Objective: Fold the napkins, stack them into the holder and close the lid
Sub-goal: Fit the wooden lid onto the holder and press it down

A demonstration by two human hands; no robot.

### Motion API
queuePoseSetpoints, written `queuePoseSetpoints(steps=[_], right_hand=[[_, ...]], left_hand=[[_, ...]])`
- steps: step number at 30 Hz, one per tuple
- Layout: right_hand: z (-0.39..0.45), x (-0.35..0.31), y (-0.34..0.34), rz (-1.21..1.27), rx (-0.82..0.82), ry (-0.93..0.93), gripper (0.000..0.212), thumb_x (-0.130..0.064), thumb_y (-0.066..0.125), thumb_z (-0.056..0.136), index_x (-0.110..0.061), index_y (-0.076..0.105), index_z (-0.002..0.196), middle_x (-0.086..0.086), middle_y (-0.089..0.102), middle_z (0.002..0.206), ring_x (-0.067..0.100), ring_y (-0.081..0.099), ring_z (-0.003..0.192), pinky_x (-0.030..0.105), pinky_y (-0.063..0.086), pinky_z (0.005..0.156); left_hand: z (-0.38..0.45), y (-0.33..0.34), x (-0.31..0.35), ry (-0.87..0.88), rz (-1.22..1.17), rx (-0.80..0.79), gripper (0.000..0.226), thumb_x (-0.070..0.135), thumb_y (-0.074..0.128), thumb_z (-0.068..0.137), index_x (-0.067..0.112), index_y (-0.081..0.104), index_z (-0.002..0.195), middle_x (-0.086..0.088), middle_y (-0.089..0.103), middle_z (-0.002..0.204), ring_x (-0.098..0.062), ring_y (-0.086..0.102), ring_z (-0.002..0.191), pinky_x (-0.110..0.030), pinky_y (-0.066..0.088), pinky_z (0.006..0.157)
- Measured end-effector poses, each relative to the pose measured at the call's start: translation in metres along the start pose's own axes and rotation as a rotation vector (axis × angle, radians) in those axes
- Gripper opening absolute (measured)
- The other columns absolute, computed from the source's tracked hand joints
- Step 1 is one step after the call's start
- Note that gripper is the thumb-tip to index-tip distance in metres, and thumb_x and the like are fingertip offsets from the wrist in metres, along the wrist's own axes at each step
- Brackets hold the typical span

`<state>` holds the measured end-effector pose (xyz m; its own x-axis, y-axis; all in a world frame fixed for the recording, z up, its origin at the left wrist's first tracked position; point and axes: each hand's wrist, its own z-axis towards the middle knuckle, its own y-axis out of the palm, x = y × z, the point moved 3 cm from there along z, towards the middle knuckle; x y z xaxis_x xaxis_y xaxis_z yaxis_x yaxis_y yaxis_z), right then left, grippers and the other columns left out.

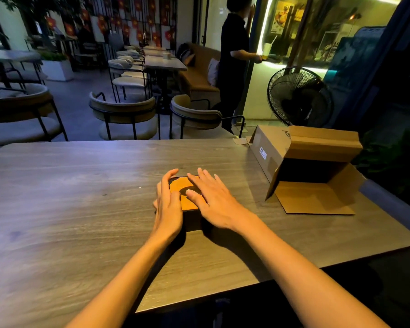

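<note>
**Both hands rest on the closed napkin holder**

Both hands sit on a small dark box — the napkin holder (191, 218) — which stands near the middle of the wooden table (69, 185), a little toward the near edge. The left hand (168, 207) lies along the holder's left side, its fingers curled loosely over the far left corner and its palm against the left wall. The right hand (211, 200) lies flat and spread on top, fingers wide apart and pointing away to the left, pressing on the orange-brown lid (184, 192). Neither hand grips anything; both are open and laid against the box. The lid sits level on the holder and looks shut. No napkins show — whatever is inside is hidden.

To the right, well apart from the holder, an open cardboard box (317, 166) lies on its side on the table, its flaps spread, one lying flat on the tabletop. Behind it stands a black fan (298, 95) on the floor. Beyond the table's far edge are padded chairs (126, 117) and more tables, and a person in dark clothes (234, 55) stands by a lit doorway.
</note>
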<state>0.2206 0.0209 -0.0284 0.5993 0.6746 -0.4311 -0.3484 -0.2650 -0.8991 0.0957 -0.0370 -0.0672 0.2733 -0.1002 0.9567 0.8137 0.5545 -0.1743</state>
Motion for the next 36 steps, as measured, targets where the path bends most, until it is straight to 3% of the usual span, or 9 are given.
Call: queuePoseSetpoints(steps=[2, 3, 5, 7, 10, 15, 22, 30, 36], right_hand=[[0.008, 0.006, -0.009, -0.007, 0.106, -0.003, 0.041, -0.045, 0.041, 0.107, -0.027, 0.052, 0.142, 0.005, 0.044, 0.157, 0.020, 0.030, 0.151, 0.048, 0.016, 0.126], [0.011, 0.006, -0.015, -0.027, 0.198, -0.005, 0.028, -0.043, 0.050, 0.104, -0.025, 0.060, 0.123, 0.002, 0.059, 0.137, 0.020, 0.048, 0.135, 0.049, 0.030, 0.119], [0.016, -0.001, -0.025, -0.102, 0.312, 0.013, 0.017, -0.041, 0.063, 0.097, -0.024, 0.065, 0.099, -0.002, 0.067, 0.106, 0.019, 0.062, 0.103, 0.047, 0.049, 0.098], [0.020, -0.012, -0.028, -0.187, 0.226, 0.104, 0.026, -0.049, 0.062, 0.096, -0.025, 0.074, 0.099, 0.000, 0.072, 0.103, 0.022, 0.066, 0.096, 0.045, 0.056, 0.088], [0.032, -0.025, -0.033, -0.264, 0.084, 0.289, 0.040, -0.055, 0.061, 0.094, -0.020, 0.077, 0.108, 0.008, 0.074, 0.109, 0.031, 0.068, 0.102, 0.045, 0.058, 0.086], [0.039, -0.042, -0.043, -0.443, -0.210, 0.424, 0.048, -0.033, 0.073, 0.089, -0.009, 0.063, 0.129, 0.013, 0.063, 0.128, 0.033, 0.062, 0.116, 0.042, 0.054, 0.094], [0.037, -0.045, -0.028, -0.442, -0.004, 0.434, 0.035, -0.011, 0.067, 0.092, -0.007, 0.063, 0.127, 0.015, 0.062, 0.132, 0.037, 0.060, 0.122, 0.047, 0.054, 0.096], [0.036, -0.034, -0.030, -0.297, -0.053, 0.312, 0.021, -0.018, 0.068, 0.092, -0.003, 0.071, 0.107, 0.018, 0.069, 0.112, 0.037, 0.067, 0.100, 0.040, 0.056, 0.078], [0.031, -0.026, -0.033, -0.169, -0.030, 0.176, 0.015, -0.024, 0.056, 0.102, -0.011, 0.062, 0.105, 0.012, 0.067, 0.108, 0.033, 0.062, 0.097, 0.050, 0.055, 0.086]], left_hand=[[-0.011, 0.003, 0.001, 0.011, 0.148, 0.084, 0.043, 0.034, 0.026, 0.092, 0.041, 0.040, 0.132, 0.007, 0.034, 0.129, -0.015, 0.042, 0.117, -0.034, 0.028, 0.098], [-0.015, 0.003, 0.001, -0.001, 0.183, 0.136, 0.044, 0.034, 0.028, 0.090, 0.037, 0.041, 0.132, 0.005, 0.032, 0.127, -0.016, 0.040, 0.116, -0.034, 0.026, 0.095], [-0.023, 0.002, 0.002, 0.005, 0.245, 0.219, 0.042, 0.038, 0.035, 0.089, 0.032, 0.044, 0.129, 0.002, 0.032, 0.125, -0.017, 0.038, 0.115, -0.035, 0.026, 0.089], [-0.030, 0.002, -0.003, 0.047, 0.299, 0.250, 0.040, 0.048, 0.044, 0.089, 0.032, 0.046, 0.125, 0.003, 0.033, 0.123, -0.015, 0.037, 0.115, -0.037, 0.029, 0.088], [-0.036, 0.002, -0.007, 0.079, 0.333, 0.290, 0.044, 0.056, 0.058, 0.087, 0.031, 0.046, 0.122, 0.003, 0.033, 0.121, -0.012, 0.036, 0.114, -0.033, 0.029, 0.090], [-0.036, 0.006, -0.005, 0.037, 0.353, 0.314, 0.048, 0.056, 0.061, 0.082, 0.028, 0.046, 0.118, 0.004, 0.032, 0.117, -0.014, 0.034, 0.109, -0.029, 0.025, 0.089], [-0.035, 0.009, -0.005, 0.064, 0.338, 0.291, 0.046, 0.052, 0.062, 0.084, 0.025, 0.045, 0.117, 0.003, 0.032, 0.116, -0.018, 0.036, 0.111, -0.030, 0.026, 0.090], [-0.035, 0.009, -0.006, 0.067, 0.357, 0.293, 0.049, 0.061, 0.055, 0.083, 0.029, 0.042, 0.118, 0.003, 0.032, 0.116, -0.019, 0.037, 0.111, -0.033, 0.030, 0.091], [-0.034, 0.009, -0.008, 0.062, 0.360, 0.277, 0.054, 0.062, 0.052, 0.082, 0.027, 0.042, 0.122, 0.002, 0.033, 0.119, -0.018, 0.036, 0.112, -0.031, 0.026, 0.090]])
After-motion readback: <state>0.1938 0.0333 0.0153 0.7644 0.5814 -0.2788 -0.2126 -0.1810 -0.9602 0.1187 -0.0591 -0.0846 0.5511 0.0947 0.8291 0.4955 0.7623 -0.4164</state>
